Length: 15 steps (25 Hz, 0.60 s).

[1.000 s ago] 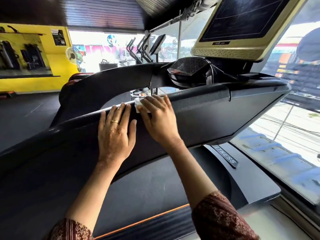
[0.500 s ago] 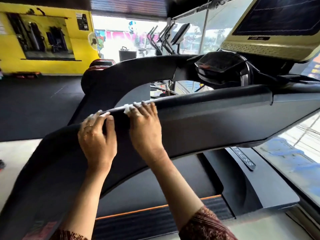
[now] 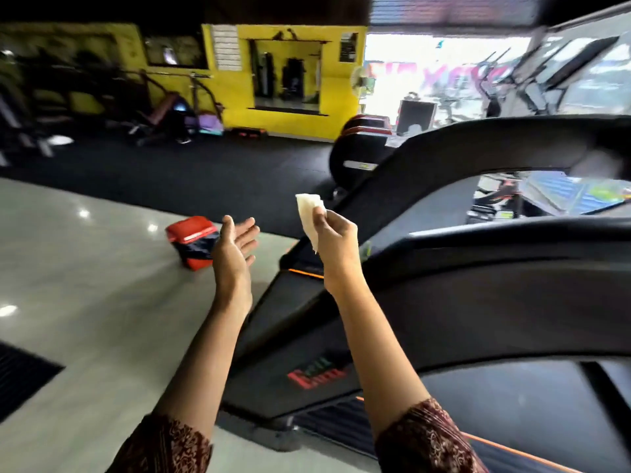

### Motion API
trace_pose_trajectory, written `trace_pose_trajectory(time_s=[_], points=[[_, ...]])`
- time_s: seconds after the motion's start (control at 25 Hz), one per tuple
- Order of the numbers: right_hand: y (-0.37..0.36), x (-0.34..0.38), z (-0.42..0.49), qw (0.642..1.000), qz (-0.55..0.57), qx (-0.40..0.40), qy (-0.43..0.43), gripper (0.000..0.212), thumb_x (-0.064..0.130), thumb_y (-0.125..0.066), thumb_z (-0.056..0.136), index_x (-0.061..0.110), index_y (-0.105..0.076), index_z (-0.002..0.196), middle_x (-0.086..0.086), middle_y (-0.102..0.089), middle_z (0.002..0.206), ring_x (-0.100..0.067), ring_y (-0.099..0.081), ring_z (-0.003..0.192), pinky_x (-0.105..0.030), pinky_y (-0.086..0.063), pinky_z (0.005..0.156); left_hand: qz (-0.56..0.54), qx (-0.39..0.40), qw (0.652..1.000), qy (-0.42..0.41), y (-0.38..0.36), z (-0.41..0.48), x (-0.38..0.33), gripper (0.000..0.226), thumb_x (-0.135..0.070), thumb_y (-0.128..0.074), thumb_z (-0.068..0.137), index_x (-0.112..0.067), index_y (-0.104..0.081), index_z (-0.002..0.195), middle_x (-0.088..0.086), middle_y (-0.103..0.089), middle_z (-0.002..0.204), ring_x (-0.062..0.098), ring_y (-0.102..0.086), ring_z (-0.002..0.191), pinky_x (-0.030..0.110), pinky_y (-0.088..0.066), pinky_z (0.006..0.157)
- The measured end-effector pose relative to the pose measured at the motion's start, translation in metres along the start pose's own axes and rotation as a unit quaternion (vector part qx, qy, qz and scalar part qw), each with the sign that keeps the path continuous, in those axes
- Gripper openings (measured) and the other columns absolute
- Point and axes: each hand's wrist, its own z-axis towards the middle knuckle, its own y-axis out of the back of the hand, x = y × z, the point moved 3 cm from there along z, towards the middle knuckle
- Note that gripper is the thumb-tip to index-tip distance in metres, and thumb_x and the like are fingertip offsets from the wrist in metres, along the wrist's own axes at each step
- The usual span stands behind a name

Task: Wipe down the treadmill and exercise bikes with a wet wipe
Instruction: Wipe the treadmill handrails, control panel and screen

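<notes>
My right hand (image 3: 333,242) pinches a white wet wipe (image 3: 309,213) and holds it up in the air, left of the black treadmill (image 3: 478,302). The wipe hangs folded from my fingers, clear of the machine. My left hand (image 3: 234,249) is raised beside it with the fingers straight and spread, holding nothing. The treadmill's dark side rail and handrail fill the right half of the view, with an orange stripe along the deck edge. Neither hand touches the treadmill.
A red and black bin (image 3: 193,240) stands on the glossy pale floor (image 3: 85,302) just beyond my left hand. Black rubber matting (image 3: 170,179) lies further back. Weight machines line the yellow wall (image 3: 232,97). More cardio machines (image 3: 546,80) stand by the bright window at right.
Both hands have lifted off the treadmill rail, the right one taking the wipe with it. The view has swung left toward the open floor and the bin.
</notes>
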Motion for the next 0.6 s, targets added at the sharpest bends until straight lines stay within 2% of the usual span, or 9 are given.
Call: trace_pose_trajectory(time_s=[0.12, 0.2, 0.32, 0.44, 0.6], points=[[-0.101, -0.022, -0.005, 0.998, 0.027, 0.06, -0.008, 0.033, 0.022, -0.046, 0.1, 0.007, -0.046, 0.071, -0.002, -0.026, 0.064, -0.011, -0.022, 0.059, -0.029, -0.017, 0.053, -0.004, -0.048, 0.999, 0.009, 0.079, 0.04, -0.016, 0.046, -0.041, -0.021, 0.102, -0.017, -0.06, 0.109, 0.003, -0.061, 0.111, 0.017, -0.052, 0.106, 0.034, -0.033, 0.095], [-0.149, -0.034, -0.002, 0.995, 0.039, 0.087, -0.028, 0.037, 0.021, -0.047, 0.099, 0.01, -0.042, 0.064, -0.002, -0.028, 0.063, -0.013, -0.024, 0.06, -0.03, -0.018, 0.055, 0.0, -0.062, 0.998, 0.014, 0.116, 0.062, -0.023, 0.049, -0.042, -0.02, 0.102, -0.015, -0.059, 0.115, 0.007, -0.06, 0.118, 0.019, -0.053, 0.11, 0.033, -0.033, 0.094], [-0.222, -0.055, 0.015, 0.99, 0.045, 0.123, -0.055, 0.041, 0.021, -0.048, 0.099, 0.016, -0.039, 0.059, -0.001, -0.029, 0.062, -0.014, -0.026, 0.061, -0.029, -0.021, 0.055, 0.006, -0.098, 0.995, 0.002, 0.169, 0.109, -0.03, 0.055, -0.042, -0.018, 0.102, -0.01, -0.056, 0.127, 0.01, -0.057, 0.129, 0.023, -0.05, 0.121, 0.035, -0.031, 0.102], [-0.295, -0.085, 0.045, 0.987, 0.038, 0.142, -0.071, 0.037, 0.024, -0.05, 0.098, 0.01, -0.043, 0.064, -0.007, -0.032, 0.067, -0.018, -0.029, 0.063, -0.028, -0.023, 0.055, 0.01, -0.121, 0.993, 0.0, 0.214, 0.17, -0.029, 0.057, -0.043, -0.016, 0.102, -0.009, -0.053, 0.131, 0.01, -0.056, 0.132, 0.024, -0.048, 0.125, 0.036, -0.03, 0.105], [-0.39, -0.12, 0.101, 0.978, 0.058, 0.174, -0.1, 0.036, 0.026, -0.05, 0.098, -0.004, -0.058, 0.08, -0.01, -0.045, 0.075, -0.019, -0.042, 0.069, -0.027, -0.033, 0.058, 0.023, -0.129, 0.991, -0.006, 0.245, 0.27, -0.039, 0.058, -0.042, -0.016, 0.102, -0.008, -0.053, 0.131, 0.012, -0.055, 0.132, 0.025, -0.048, 0.125, 0.034, -0.031, 0.099]])
